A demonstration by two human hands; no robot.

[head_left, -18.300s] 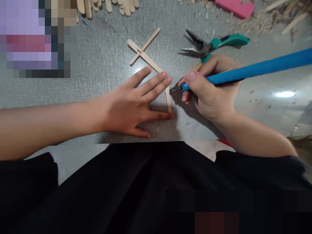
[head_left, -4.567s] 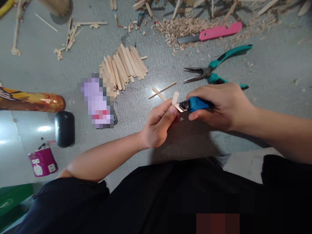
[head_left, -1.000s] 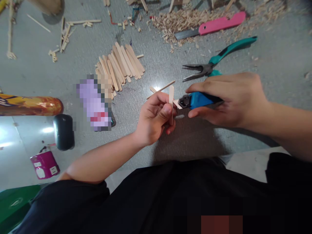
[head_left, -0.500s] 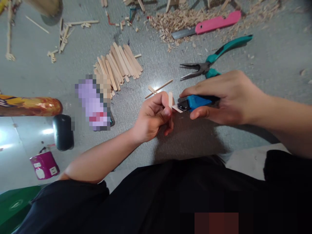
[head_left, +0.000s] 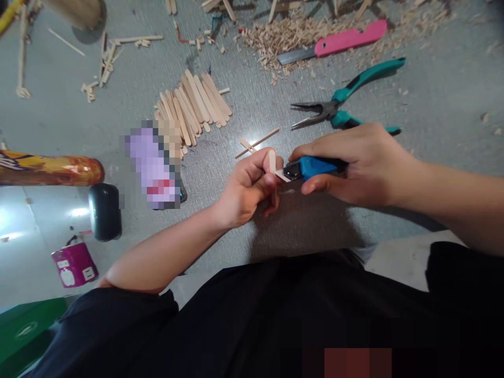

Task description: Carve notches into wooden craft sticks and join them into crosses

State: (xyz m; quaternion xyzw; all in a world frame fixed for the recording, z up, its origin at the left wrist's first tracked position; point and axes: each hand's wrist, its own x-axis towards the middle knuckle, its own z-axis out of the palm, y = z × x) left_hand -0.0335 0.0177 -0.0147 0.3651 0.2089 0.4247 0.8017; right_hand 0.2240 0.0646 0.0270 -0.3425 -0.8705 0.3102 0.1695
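Between the thumb and fingers of my left hand a wooden craft stick is pinched, its rounded end pointing up. My right hand is wrapped round a blue and black utility knife. The knife's blade meets the stick just above my left thumb. Just beyond my left hand, a few loose thin wood pieces lie crossed on the table. Needle-nose pliers with teal handles lie open beyond my right hand, jaws pointing left.
A pile of craft sticks lies beyond a blurred purple object. Wood shavings surround a pink-handled folding saw or knife at the back. On the left are a snack packet, a dark rounded case and a magenta box.
My right hand and the knife have shifted slightly left, bringing the blade further across the stick. The stick in my left hand has moved a little left too.
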